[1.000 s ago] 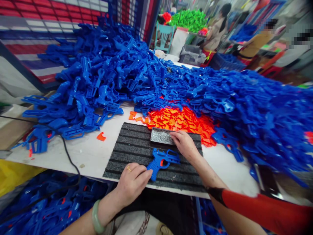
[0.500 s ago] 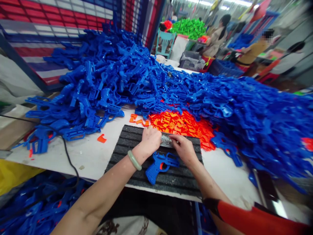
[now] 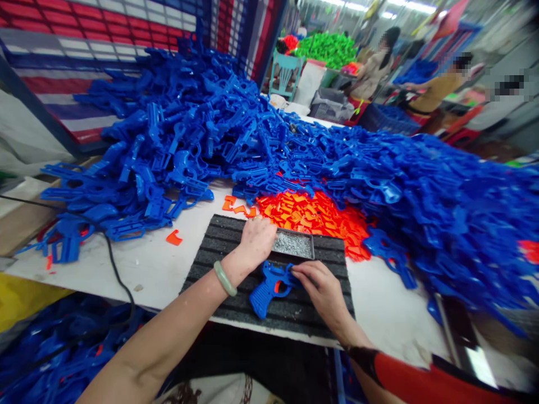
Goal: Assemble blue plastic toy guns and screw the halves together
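Observation:
A blue plastic toy gun half [image 3: 261, 296] with an orange trigger [image 3: 277, 287] lies on a ribbed dark mat [image 3: 197, 272]. My right hand [image 3: 323, 289] is over its right end, thumb and fingertips pinched together; whatever they hold is too small to make out. Beyond the toy gun sits a shallow tray [image 3: 313, 247] filled with small silvery metal pieces [image 3: 292, 243]. Curled fingers of my left hand [image 3: 257, 241] cover the tray's left end, and what they hold is hidden. A pale green bangle [image 3: 225, 279] circles the left wrist.
Orange trigger pieces [image 3: 314, 213] lie heaped behind the mat. Large piles of blue toy gun parts [image 3: 202, 123] spread across the back and right of the white table [image 3: 155, 269]. A black cable [image 3: 113, 261] hangs over the front left edge. Several people sit in the background.
My right hand has moved from the tray down toward me, to the right end of the toy gun, uncovering the metal pieces. My left hand has barely shifted.

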A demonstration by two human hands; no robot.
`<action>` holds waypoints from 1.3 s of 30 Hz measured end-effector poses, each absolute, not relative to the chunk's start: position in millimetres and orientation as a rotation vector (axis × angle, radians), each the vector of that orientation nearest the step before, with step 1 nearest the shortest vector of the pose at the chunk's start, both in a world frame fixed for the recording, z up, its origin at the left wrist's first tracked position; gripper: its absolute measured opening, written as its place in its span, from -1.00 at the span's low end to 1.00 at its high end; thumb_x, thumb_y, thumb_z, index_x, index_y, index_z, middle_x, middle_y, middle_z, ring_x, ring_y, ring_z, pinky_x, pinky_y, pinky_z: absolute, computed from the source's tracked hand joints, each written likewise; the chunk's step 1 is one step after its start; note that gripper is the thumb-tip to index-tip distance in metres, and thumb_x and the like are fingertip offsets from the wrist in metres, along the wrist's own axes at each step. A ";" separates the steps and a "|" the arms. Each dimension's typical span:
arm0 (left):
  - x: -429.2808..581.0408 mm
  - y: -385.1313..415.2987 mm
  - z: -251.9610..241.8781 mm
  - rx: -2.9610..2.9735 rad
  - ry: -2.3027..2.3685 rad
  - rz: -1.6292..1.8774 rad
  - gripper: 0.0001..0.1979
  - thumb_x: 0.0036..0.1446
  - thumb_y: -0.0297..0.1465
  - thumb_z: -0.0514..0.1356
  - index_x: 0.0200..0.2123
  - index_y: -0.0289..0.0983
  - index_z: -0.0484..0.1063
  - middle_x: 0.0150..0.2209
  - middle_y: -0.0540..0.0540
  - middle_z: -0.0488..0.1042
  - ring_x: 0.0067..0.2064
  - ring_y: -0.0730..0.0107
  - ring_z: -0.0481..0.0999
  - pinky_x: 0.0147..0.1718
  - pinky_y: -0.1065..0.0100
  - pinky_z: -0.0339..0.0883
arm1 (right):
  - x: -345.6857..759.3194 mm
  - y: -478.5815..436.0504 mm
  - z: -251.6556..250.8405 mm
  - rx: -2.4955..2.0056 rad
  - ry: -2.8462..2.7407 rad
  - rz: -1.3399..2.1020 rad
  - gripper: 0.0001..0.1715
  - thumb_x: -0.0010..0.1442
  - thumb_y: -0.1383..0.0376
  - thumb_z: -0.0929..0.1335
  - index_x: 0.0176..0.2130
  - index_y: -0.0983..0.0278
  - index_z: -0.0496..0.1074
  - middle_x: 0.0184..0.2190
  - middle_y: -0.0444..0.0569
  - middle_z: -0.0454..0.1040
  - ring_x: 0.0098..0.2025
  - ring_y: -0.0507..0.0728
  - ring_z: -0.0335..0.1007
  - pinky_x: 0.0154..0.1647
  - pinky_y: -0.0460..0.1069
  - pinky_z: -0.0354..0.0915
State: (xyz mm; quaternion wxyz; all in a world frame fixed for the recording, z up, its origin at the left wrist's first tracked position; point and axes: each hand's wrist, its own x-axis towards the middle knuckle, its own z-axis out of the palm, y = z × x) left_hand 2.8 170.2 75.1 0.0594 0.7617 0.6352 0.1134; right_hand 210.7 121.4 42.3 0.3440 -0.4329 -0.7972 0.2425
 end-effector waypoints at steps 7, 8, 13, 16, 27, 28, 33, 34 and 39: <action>0.3 153.0 82.8 2.213 1.874 0.584 -0.74 0.33 -0.35 0.04 -0.26 -0.37 0.47 -0.25 -0.23 0.53 -0.11 0.11 0.47 -0.10 0.17 0.29 | 211.8 117.5 30.1 -1.093 -2.144 0.520 -0.84 0.27 0.27 0.34 -0.21 0.17 0.54 -0.31 0.00 0.44 -0.23 0.15 0.36 -0.22 0.09 0.39; -1.3 149.5 84.2 2.194 1.843 0.616 -0.73 0.33 -0.33 0.05 -0.30 -0.34 0.48 -0.28 -0.19 0.54 -0.14 0.15 0.49 -0.10 0.19 0.30 | 211.3 117.8 29.5 -1.097 -2.143 0.531 -0.84 0.27 0.27 0.34 -0.21 0.17 0.54 -0.31 0.00 0.44 -0.22 0.15 0.36 -0.21 0.09 0.39; -11.8 127.1 85.5 1.987 1.644 0.804 -0.83 0.26 -0.36 0.16 -0.29 -0.22 0.56 -0.28 0.04 0.61 -0.23 0.42 0.57 -0.19 0.44 0.38 | 210.5 119.6 27.2 -1.113 -2.131 0.587 -0.83 0.26 0.22 0.35 -0.22 0.15 0.56 -0.32 -0.01 0.44 -0.22 0.16 0.36 -0.20 0.10 0.39; -15.8 112.6 80.4 1.591 1.492 0.981 -0.84 0.16 -0.41 0.22 -0.22 -0.19 0.60 -0.22 0.05 0.63 -0.17 0.38 0.59 -0.12 0.44 0.41 | 210.9 121.1 26.8 -1.134 -2.114 0.645 -0.81 0.26 0.19 0.35 -0.24 0.15 0.58 -0.33 -0.02 0.44 -0.23 0.16 0.38 -0.20 0.09 0.39; -27.4 87.4 59.1 1.083 1.320 1.067 -0.74 0.07 -0.27 0.29 -0.17 -0.24 0.57 -0.23 -0.05 0.63 -0.17 0.28 0.61 -0.12 0.34 0.46 | 214.3 126.9 38.9 -1.203 -2.145 0.829 -0.77 0.24 0.15 0.36 -0.20 0.13 0.60 -0.34 -0.04 0.44 -0.23 0.14 0.40 -0.17 0.04 0.37; -29.1 86.9 58.3 1.032 1.296 1.094 -0.72 0.06 -0.28 0.30 -0.15 -0.25 0.55 -0.25 -0.06 0.63 -0.17 0.28 0.61 -0.13 0.33 0.47 | 215.9 128.7 41.2 -1.210 -2.133 0.842 -0.76 0.25 0.15 0.35 -0.18 0.14 0.60 -0.33 -0.04 0.45 -0.23 0.13 0.41 -0.18 0.03 0.37; -31.1 86.7 57.7 0.949 1.279 1.092 -0.78 0.03 -0.29 0.34 -0.28 -0.29 0.50 -0.35 -0.07 0.62 -0.26 0.31 0.61 -0.25 0.37 0.46 | 216.4 158.2 50.2 -1.233 -2.134 0.609 -0.74 0.28 0.19 0.32 -0.14 0.17 0.58 -0.25 0.00 0.48 -0.18 0.16 0.42 -0.11 0.06 0.34; -30.0 86.6 57.6 0.970 1.288 1.078 -0.80 0.04 -0.29 0.33 -0.31 -0.29 0.50 -0.37 -0.06 0.61 -0.27 0.32 0.60 -0.26 0.38 0.45 | 213.9 167.4 50.4 -1.231 -2.185 0.531 -0.76 0.27 0.21 0.33 -0.15 0.19 0.58 -0.25 0.02 0.49 -0.16 0.18 0.41 -0.08 0.08 0.32; -24.9 82.1 53.3 1.375 1.507 1.115 -0.89 0.12 -0.31 0.28 -0.38 -0.21 0.55 -0.35 -0.02 0.53 -0.30 0.39 0.49 -0.28 0.37 0.35 | 197.9 203.1 47.6 -1.360 -2.455 0.366 -0.85 0.14 0.25 0.44 -0.26 0.23 0.60 -0.33 0.05 0.52 -0.22 0.24 0.39 -0.16 0.10 0.28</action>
